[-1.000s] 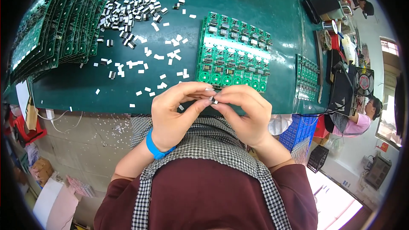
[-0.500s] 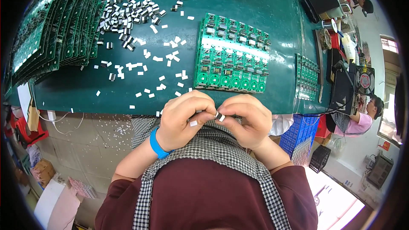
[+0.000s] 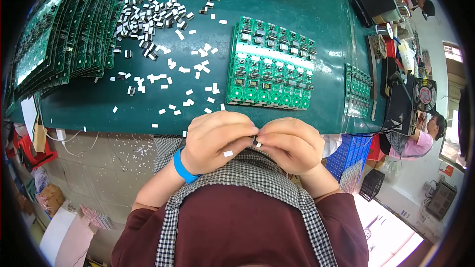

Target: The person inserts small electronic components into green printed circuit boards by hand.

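Note:
My left hand [image 3: 213, 136], with a blue band at its wrist, meets my right hand [image 3: 292, 146] at the table's near edge. Both hands pinch a small black-and-white digit display module [image 3: 258, 144] between their fingertips, which hide most of it. A small white slip [image 3: 228, 154] clings to the left hand by the thumb. Just beyond the hands lies a green panel of circuit boards [image 3: 271, 76], apparently stacked, carrying rows of parts. Three display modules with lit-looking digits, one a display module [image 3: 253, 83], sit in its near row at the left.
A heap of display modules [image 3: 148, 20] lies at the far left, with many white slips [image 3: 203, 64] scattered nearer. Upright circuit boards [image 3: 64, 34] stand along the left. Another board panel [image 3: 358, 89], a solder spool [image 3: 384, 30] and a fan [image 3: 424, 94] are at the right. A person [image 3: 420, 138] sits beyond.
Both hands have come slightly nearer to me, and the right hand has shifted a little to the right. The module has turned and is more covered by the fingers.

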{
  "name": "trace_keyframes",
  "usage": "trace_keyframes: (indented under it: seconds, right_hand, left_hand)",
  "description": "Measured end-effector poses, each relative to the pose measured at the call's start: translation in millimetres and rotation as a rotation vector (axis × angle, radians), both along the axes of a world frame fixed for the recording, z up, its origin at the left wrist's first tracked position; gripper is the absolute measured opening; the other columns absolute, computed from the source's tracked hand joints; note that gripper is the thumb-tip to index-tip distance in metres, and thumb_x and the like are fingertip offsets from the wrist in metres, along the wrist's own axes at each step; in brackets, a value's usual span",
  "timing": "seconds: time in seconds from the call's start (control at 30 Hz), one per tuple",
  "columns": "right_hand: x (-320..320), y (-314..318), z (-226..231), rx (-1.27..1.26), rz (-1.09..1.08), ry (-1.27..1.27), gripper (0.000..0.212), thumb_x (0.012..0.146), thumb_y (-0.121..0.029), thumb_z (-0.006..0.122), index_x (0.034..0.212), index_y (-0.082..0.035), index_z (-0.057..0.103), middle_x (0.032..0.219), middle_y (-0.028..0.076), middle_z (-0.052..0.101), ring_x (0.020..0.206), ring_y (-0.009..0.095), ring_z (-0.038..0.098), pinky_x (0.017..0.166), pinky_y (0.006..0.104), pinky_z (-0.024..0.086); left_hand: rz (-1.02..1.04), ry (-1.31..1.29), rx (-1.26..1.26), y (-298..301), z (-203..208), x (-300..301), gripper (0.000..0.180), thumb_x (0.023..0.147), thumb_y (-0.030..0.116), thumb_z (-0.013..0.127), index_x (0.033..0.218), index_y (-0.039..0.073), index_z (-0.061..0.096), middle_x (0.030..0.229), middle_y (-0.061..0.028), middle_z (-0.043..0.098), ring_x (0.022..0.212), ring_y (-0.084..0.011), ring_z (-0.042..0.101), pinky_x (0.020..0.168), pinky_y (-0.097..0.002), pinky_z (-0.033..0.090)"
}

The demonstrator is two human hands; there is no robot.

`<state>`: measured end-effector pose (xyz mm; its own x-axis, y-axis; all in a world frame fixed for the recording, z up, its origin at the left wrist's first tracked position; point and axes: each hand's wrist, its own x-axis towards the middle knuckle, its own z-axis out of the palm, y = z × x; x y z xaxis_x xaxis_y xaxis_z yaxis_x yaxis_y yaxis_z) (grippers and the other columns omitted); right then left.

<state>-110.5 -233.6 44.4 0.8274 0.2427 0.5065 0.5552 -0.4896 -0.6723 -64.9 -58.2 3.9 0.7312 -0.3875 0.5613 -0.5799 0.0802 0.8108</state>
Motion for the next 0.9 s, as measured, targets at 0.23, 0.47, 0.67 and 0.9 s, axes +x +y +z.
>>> trace_keyframes:
  seconds: [0.23,0.47,0.67,0.9]
  right_hand:
    - [-5.8,1.7,-2.9,-0.03,-0.075,-0.026,0.026,0.063,0.0,0.077,0.087,-0.004,0.066,0.086,0.009,0.066,0.073,0.02,0.066,0.06,0.0273,0.054]
    - [12.6,-23.5,-3.2,-0.215,-0.339,0.01,0.023,0.068,0.003,0.073,0.088,-0.004,0.066,0.085,0.009,0.065,0.074,0.023,0.065,0.065,0.0308,0.053]
    - [18.8,-32.3,-13.3,-0.473,-0.38,0.003,0.019,0.071,0.003,0.069,0.089,-0.003,0.065,0.086,0.008,0.062,0.073,0.024,0.063,0.061,0.0316,0.051]
    - [20.9,-29.8,-11.1,-0.485,-0.379,0.052,0.021,0.071,0.002,0.068,0.09,-0.004,0.066,0.085,0.007,0.06,0.073,0.023,0.062,0.062,0.0321,0.051]
  left_hand:
    - [0.073,-0.157,0.053,0.6,-2.7,-2.1,0.025,0.059,0.001,0.074,0.083,0.004,0.066,0.079,-0.005,0.065,0.065,-0.0193,0.064,0.053,-0.0269,0.05]
    - [0.33,-0.202,0.286,27.0,0.6,11.2,0.015,0.069,0.006,0.072,0.076,0.009,0.059,0.071,-0.0065,0.058,0.065,-0.0257,0.059,0.058,-0.034,0.047]
    - [0.95,-0.067,0.807,69.7,-9.7,37.0,0.019,0.085,0.012,0.062,0.101,0.002,0.061,0.103,-0.0136,0.057,0.099,-0.0326,0.053,0.087,-0.0414,0.041]
    - [0.831,0.017,0.797,78.1,-13.4,36.7,0.013,0.084,0.004,0.061,0.096,0.001,0.063,0.098,-0.0114,0.06,0.092,-0.0283,0.057,0.079,-0.0364,0.046]
